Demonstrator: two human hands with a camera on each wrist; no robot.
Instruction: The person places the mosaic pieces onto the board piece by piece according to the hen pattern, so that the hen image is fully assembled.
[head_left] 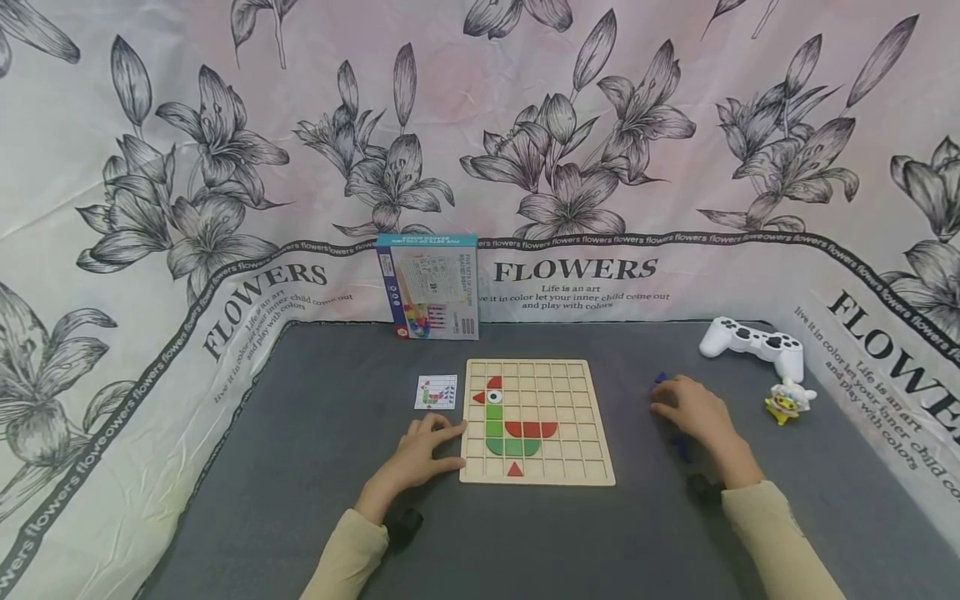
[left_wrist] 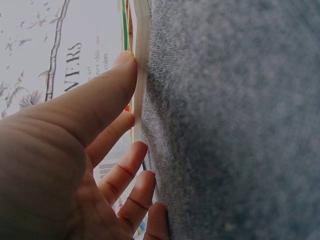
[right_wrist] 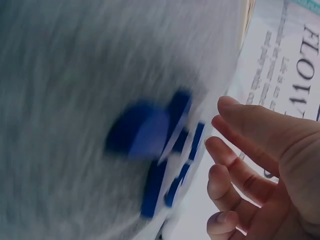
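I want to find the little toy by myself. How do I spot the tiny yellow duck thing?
Look at the grey table, along its far right side. Near the wall sits a white game controller; just in front of it stands the little toy. It alone is yellow with a white fluffy hood.

tabletop (head_left: 315,517): dark grey felt-like cover
centre: wooden grid board (head_left: 536,422), lying flat
left of board: small pattern card (head_left: 436,392)
back edge: puzzle box (head_left: 427,286), upright
right: blue pieces (head_left: 678,446), partly hidden
far right: white game controller (head_left: 753,343), small duck toy (head_left: 787,401)
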